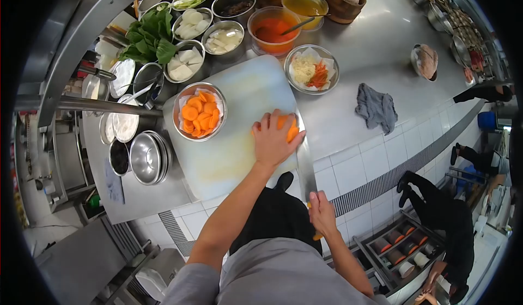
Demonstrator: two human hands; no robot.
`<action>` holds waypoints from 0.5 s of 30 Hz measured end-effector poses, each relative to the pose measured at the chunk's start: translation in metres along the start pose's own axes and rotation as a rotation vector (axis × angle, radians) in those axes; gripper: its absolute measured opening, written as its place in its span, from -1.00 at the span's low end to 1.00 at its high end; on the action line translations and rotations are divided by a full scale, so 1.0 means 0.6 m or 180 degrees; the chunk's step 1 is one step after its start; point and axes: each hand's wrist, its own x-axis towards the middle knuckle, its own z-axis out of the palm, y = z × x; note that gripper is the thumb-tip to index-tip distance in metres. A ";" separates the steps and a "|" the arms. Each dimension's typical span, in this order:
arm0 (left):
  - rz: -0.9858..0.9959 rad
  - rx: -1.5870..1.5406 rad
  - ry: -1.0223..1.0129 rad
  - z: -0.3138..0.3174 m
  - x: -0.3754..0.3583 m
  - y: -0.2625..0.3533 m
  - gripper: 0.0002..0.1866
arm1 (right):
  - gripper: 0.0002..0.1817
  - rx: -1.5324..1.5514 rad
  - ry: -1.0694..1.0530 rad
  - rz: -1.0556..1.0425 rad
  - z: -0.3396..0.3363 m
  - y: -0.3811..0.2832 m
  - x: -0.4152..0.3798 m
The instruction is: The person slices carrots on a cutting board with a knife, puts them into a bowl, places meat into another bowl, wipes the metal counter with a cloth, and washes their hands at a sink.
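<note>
**Left hand point(274, 144) on carrot point(292, 133), right hand point(322, 215) on knife point(306, 163)**

Left fingers fanned and bent over the carrot, holding it on the cutting board point(250, 81). Most visible orange sits between index finger and thumb, with a small bit showing beside the little finger. The rest is hidden under the palm; can't tell whether it's one piece or several.

Right fingers wrapped around the knife's yellow handle, below and right of the left fingers. Blade runs up along the board's right edge, just right of the left thumb. Can't tell if the edge touches the carrot.

Around the left fingers:
- Left, near, on the board: metal bowl point(175, 119) holding carrot slices point(199, 113).
- Beyond and slightly right: paper-lined bowl point(313, 91) with pale yellow and orange shreds in separate heaps.
- Straight beyond, farther off: clear tub point(275, 48) of orange-red liquid, utensil in it.
- Right, well apart: crumpled grey cloth point(376, 109) on the bench point(348, 49).
- Far left: nested steel bowls point(146, 158), tilted.
</note>
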 end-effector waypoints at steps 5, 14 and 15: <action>-0.0224 -0.0235 0.0046 0.019 0.003 -0.011 -0.55 | -0.63 0.0314 -0.0117 -0.0120 0.040 -0.054 0.036; -0.0269 -0.0623 0.0422 0.001 0.008 -0.031 -0.63 | -0.60 0.0498 -0.0517 -0.0198 0.020 -0.109 0.035; -0.0285 -0.0605 0.0434 -0.012 0.014 -0.031 -0.63 | -0.60 0.0488 -0.0537 -0.0213 0.014 -0.117 0.032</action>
